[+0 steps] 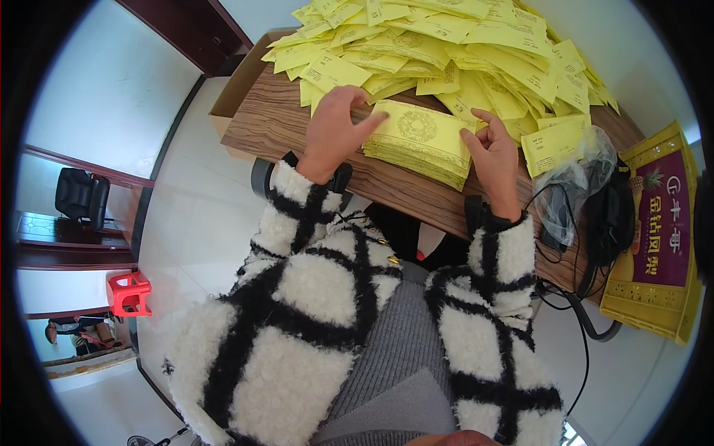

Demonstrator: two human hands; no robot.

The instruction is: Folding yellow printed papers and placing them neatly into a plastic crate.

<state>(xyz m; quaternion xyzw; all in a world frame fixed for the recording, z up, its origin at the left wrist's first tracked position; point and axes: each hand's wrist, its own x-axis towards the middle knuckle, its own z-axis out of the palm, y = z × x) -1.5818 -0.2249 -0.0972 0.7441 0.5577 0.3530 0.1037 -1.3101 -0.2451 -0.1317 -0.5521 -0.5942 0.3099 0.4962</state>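
Squaring a stack of yellow packets (pixel 418 145), which lies between the hands; left hand (pixel 338 132), thumb and fingers spread, at its left end; right hand (pixel 496 154), thumb and forefinger apart, at its right end; whether either thumb presses cannot be told; even, light inward pressure should align the edges best; the loose heap (pixel 446 48) beyond both hands is best left undisturbed.

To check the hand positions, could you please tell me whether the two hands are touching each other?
Apart: the head view plainly shows the yellow stack in the gap between the left hand and right hand.
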